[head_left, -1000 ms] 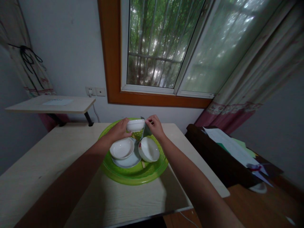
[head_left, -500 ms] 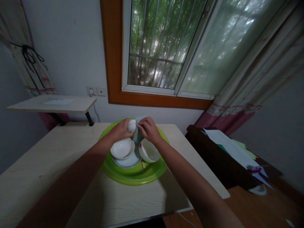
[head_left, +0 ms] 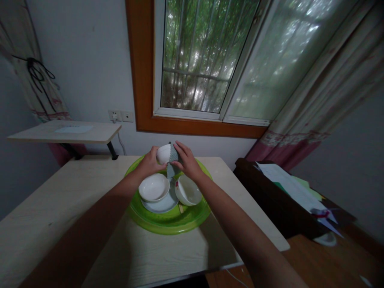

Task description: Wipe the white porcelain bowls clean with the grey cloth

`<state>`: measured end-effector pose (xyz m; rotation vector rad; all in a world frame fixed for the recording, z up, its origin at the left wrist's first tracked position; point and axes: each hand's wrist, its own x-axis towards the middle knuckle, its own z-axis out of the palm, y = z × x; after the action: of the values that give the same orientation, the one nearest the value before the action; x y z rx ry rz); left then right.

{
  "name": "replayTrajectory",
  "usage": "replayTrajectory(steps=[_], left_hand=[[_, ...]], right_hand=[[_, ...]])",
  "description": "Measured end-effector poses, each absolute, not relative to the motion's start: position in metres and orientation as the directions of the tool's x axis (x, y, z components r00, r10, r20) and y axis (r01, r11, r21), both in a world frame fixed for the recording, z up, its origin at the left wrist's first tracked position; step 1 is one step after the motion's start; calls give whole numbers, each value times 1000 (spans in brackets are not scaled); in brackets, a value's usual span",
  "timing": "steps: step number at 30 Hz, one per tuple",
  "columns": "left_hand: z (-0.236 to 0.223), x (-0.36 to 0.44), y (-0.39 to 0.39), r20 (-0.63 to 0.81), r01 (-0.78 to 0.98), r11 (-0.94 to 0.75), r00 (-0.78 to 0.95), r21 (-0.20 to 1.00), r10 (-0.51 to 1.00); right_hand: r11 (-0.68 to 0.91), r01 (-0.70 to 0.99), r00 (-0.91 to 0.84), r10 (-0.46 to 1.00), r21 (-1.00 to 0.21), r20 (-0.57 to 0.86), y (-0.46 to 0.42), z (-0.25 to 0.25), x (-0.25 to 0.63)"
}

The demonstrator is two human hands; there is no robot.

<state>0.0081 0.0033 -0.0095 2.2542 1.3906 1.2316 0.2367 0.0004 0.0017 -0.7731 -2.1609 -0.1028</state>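
My left hand (head_left: 151, 162) is closed around a small white bowl or cup (head_left: 163, 154), tipped on its side above the far part of a green round tray (head_left: 171, 230). A grey-blue cloth (head_left: 173, 154) covers the end of it facing right, and part of the cloth hangs below. My right hand (head_left: 187, 162) presses this cloth against the white piece, with fingers curved over it. On the tray a white bowl (head_left: 154, 188) rests on a white plate (head_left: 162, 206). Beside them leans a tilted white bowl with a red mark (head_left: 188, 191).
The tray lies on a pale wooden table (head_left: 75, 192). A small raised shelf (head_left: 66, 132) stands at the back left, near wall sockets (head_left: 121, 116). To the right is a dark brown piece of furniture (head_left: 264, 196) with papers (head_left: 288, 184). A window (head_left: 204, 60) is behind.
My right hand has gone from pinching beside the white piece to pressing the cloth over its end. The white piece has risen slightly and turned more onto its side, showing more of it.
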Motion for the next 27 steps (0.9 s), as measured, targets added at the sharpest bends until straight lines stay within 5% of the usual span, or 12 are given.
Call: replayTrajectory(steps=[15,20,27], left_hand=[[-13,8,8,558,494,-556,161,669,814],[-19,8,13,537,452,-554,180,699,824],[-14,8,9,583,521,-629,278,576,764]], right_hand=[[699,464,-322,705,-544,631,15,-16,243],[703,467,-293,695,-537,656,13,-14,243],[744,521,-356,635,-418,686,6,-7,243]])
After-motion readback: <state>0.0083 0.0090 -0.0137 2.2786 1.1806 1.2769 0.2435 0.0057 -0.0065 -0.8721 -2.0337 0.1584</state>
